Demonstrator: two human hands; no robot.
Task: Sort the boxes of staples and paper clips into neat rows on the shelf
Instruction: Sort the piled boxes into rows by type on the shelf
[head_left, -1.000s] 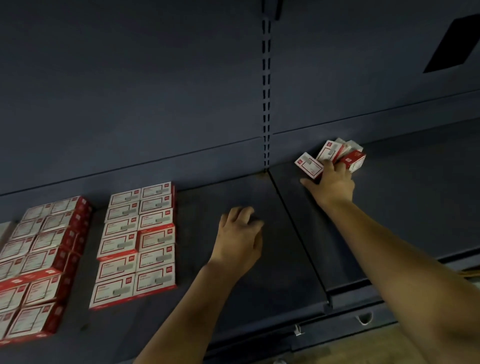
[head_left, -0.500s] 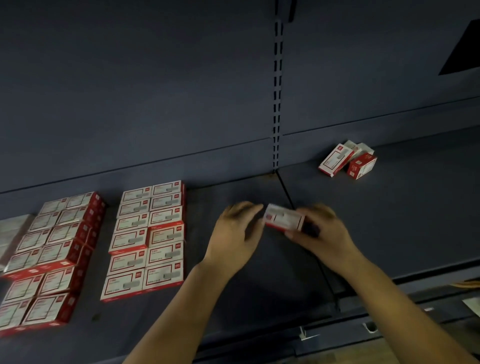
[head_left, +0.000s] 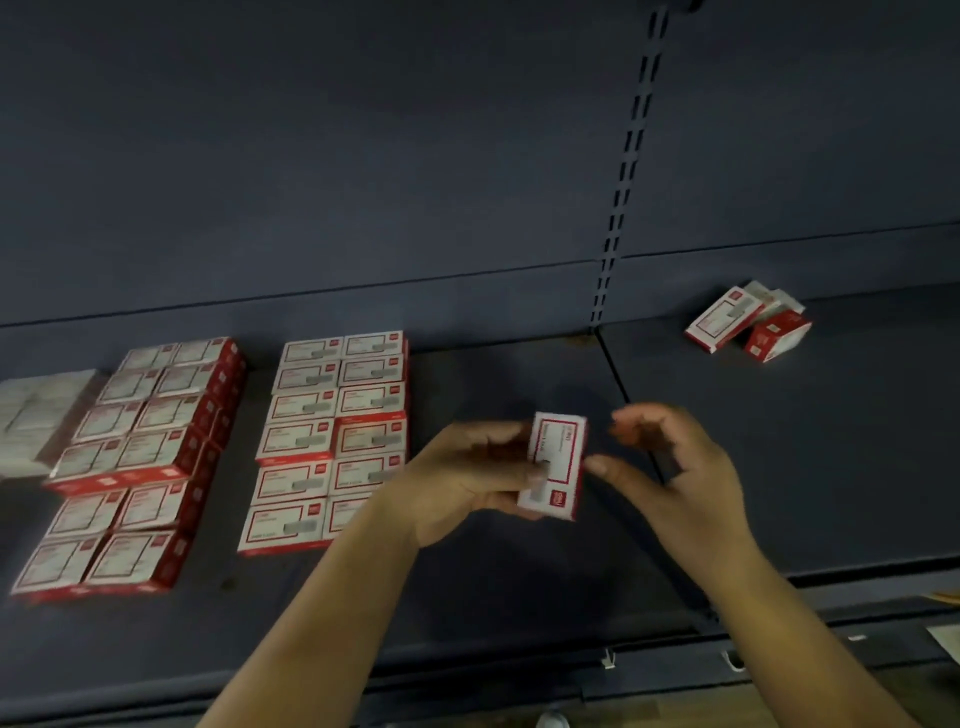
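Note:
My left hand grips a small red-and-white box over the middle of the dark shelf, its long side turned upright. Just right of the box is my right hand, fingers loosely curled and apart from it, holding nothing. Neat double rows of the same boxes lie left of my left hand, and another block of boxes lies further left. A loose pile of boxes sits at the back of the right shelf section.
The shelf's dark back wall has a slotted upright above the seam between two shelf sections. Pale packets lie at the far left. The shelf's front edge carries small clips; floor shows below.
My right hand took one box from the loose pile, brought it to the middle and passed it to my left hand. The box has turned upright and my right hand has let go.

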